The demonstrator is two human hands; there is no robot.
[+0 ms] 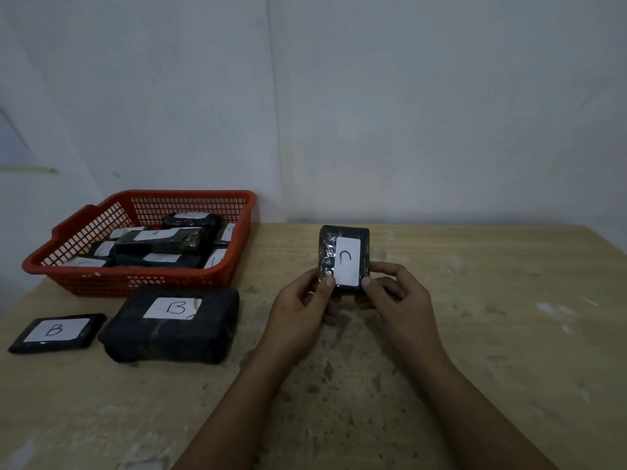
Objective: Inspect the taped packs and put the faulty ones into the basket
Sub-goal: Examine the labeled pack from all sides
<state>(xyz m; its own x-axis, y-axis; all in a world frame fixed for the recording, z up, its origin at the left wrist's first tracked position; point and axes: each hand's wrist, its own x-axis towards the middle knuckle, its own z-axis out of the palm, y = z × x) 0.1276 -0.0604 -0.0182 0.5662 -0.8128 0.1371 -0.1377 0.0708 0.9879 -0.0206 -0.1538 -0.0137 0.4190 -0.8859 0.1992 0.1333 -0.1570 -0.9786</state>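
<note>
Standing upright above the wooden table [475, 334], a small black taped pack [343, 256] is being held up in both hands near the middle of the view, its white label marked "C" facing the camera. The left hand [302, 307] is gripping the pack's lower left corner, the thumb pressing on the front face at the label's bottom edge and the other fingers curling round behind. The right hand [393, 300] is gripping the lower right corner in the same way, thumb tip on the front, fingers bent and tucked behind and beneath the pack. Both forearms are reaching in from the bottom edge.

Over to the left, a large black pack labelled "B" [169, 325] is lying flat on the table, well apart from the hands. Just beside it on its left a thin flat pack also labelled "B" [57, 332] is lying flat too. Behind these two, a red plastic basket [135, 279] is sitting at the table's far left corner, close to the large pack's far edge, and is holding a heap of black labelled packs [163, 240] lying at different angles. A pale wall [373, 96] is rising behind the table.
</note>
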